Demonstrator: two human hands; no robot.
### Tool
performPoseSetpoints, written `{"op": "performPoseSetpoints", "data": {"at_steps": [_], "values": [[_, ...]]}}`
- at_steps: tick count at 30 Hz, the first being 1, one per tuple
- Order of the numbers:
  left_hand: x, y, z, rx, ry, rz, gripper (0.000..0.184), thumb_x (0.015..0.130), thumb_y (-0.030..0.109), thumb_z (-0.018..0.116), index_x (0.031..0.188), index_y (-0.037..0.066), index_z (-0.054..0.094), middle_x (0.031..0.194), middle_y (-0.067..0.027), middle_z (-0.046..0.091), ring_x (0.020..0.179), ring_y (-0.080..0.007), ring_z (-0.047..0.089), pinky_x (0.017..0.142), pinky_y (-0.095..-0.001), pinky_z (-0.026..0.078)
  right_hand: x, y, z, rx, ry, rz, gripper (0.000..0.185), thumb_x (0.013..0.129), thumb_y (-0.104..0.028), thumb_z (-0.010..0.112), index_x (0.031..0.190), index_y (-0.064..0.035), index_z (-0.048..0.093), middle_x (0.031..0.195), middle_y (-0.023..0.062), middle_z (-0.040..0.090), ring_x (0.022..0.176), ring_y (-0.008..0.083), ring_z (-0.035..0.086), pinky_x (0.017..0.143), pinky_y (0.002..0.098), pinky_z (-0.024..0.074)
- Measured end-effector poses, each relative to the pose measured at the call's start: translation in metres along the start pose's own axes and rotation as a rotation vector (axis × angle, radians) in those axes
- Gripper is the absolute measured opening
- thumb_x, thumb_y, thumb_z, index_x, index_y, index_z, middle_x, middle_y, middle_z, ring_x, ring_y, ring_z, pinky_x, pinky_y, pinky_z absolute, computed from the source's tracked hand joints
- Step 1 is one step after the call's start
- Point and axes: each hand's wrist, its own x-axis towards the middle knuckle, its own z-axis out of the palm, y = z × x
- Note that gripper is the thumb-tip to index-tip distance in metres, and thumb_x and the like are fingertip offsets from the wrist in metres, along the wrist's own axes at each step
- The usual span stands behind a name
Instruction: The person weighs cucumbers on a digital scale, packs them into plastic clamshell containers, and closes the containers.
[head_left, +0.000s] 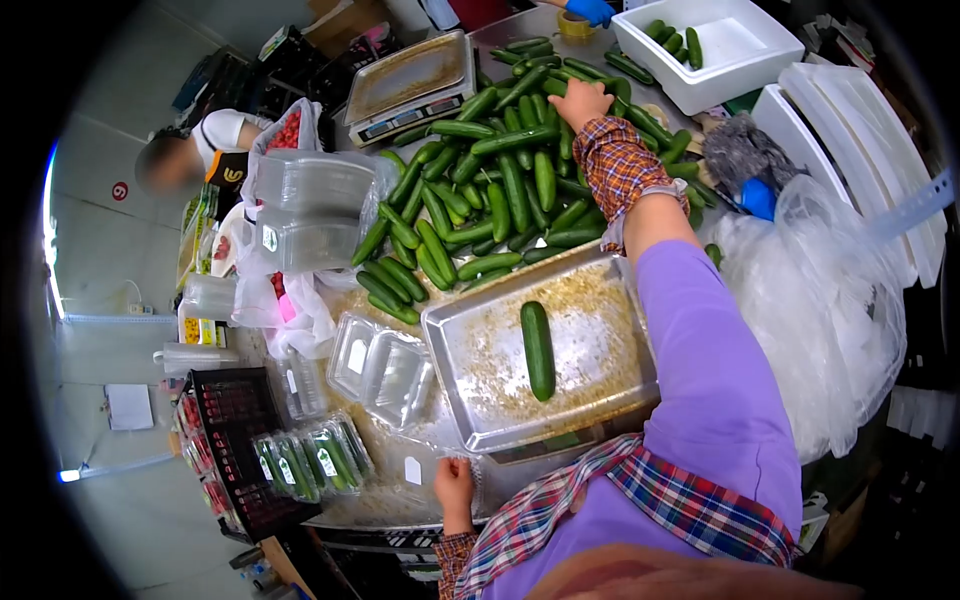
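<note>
My right hand (581,102) reaches into the far side of a big heap of cucumbers (515,185). Its fingers are bent down and closed on a cucumber among the others. Close to the near table edge, my left hand (454,484) is closed, its fingers curled in; whatever they may hold is hidden. One cucumber (538,350) lies alone on a stained metal scale tray (480,400) in front of me. Left of the tray an open clear plastic clamshell box (381,368) rests on the table, with a white label (413,470) lying nearer me.
Packed cucumber boxes (315,458) sit by a black crate (235,450). Clear containers (312,205) are stacked at the left, before another person (222,140). A second scale (412,85) and a white foam box (705,85) stand behind. Plastic bags (810,310) bulge at the right. A blue-gloved hand (590,10) shows at the top.
</note>
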Motion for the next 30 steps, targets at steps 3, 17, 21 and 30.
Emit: {"op": "performPoseSetpoints", "data": {"at_steps": [3, 17, 21, 30], "values": [[-0.006, 0.021, -0.005, 0.046, 0.040, 0.045, 0.022, 0.079, 0.020, 0.065, 0.070, 0.003, 0.053, 0.058, -0.0067, 0.055, 0.051, -0.0170, 0.051, 0.051, -0.0313, 0.042, 0.016, -0.001, 0.009, -0.023, -0.002, -0.006, 0.042, 0.079, -0.044, 0.062, 0.105, -0.0110, 0.063, 0.106, 0.0099, 0.062, 0.108, 0.0318, 0.048, 0.088, 0.0526, 0.0348], [-0.005, -0.004, -0.001, 0.142, 0.187, 0.403, 0.026, 0.081, 0.027, 0.061, 0.074, 0.004, 0.053, 0.063, -0.0129, 0.059, 0.059, -0.0300, 0.058, 0.055, -0.0385, 0.045, -0.048, 0.063, -0.111, 1.678, -0.196, -0.226, 0.038, 0.085, -0.025, 0.062, 0.111, 0.0011, 0.053, 0.097, 0.0059, 0.058, 0.083, 0.0194, 0.059, 0.073, 0.0352, 0.0509], [-0.004, -0.012, -0.002, 0.148, 0.159, 0.381, 0.027, 0.081, 0.029, 0.062, 0.075, 0.004, 0.054, 0.065, -0.0136, 0.059, 0.062, -0.0306, 0.058, 0.056, -0.0396, 0.045, -0.128, 0.044, -0.129, 1.450, -0.434, -0.203, 0.042, 0.086, -0.032, 0.061, 0.108, 0.0025, 0.055, 0.094, 0.0077, 0.061, 0.084, 0.0186, 0.061, 0.073, 0.0337, 0.0513], [0.001, -0.017, 0.005, 0.105, 0.252, 0.481, 0.028, 0.081, 0.032, 0.061, 0.074, 0.005, 0.056, 0.066, -0.0127, 0.061, 0.064, -0.0332, 0.059, 0.057, -0.0418, 0.045, -0.292, 0.014, -0.073, 0.603, -0.685, -0.267, 0.055, 0.075, -0.045, 0.069, 0.095, 0.0059, 0.059, 0.082, 0.0121, 0.062, 0.060, 0.0172, 0.062, 0.049, 0.0270, 0.0508]]}}
